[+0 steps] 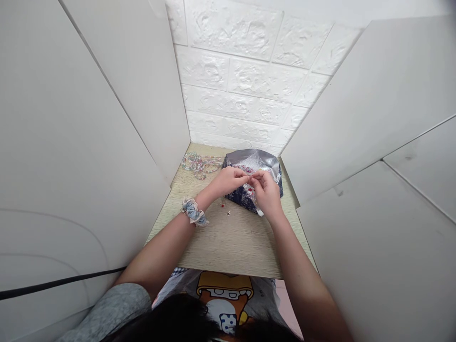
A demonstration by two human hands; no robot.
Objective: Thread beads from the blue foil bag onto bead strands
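Above the mouth of a dark blue bag with a silver lining (pixel 253 156), my left hand (pixel 233 179) and my right hand (pixel 266 190) meet fingertip to fingertip. Both are closed in a pinch; whatever sits between the fingers is too small to name. Inside the bag lie many small red, pink and white beads (pixel 250 191), partly covered by my hands. Just below my left hand, a red bead (pixel 223 205) and a small shiny charm (pixel 228 213) show against the table; I cannot tell whether they hang or lie there. A blue scrunchie with lace (pixel 194 212) circles my left wrist.
Strings of pastel beads (pixel 201 164) lie at the back left of the narrow wooden table (pixel 228 247). White panels (pixel 142 85) close in on the left and right, and a white brick-patterned wall (pixel 242 95) stands behind. A black cable (pixel 64 282) runs at the lower left.
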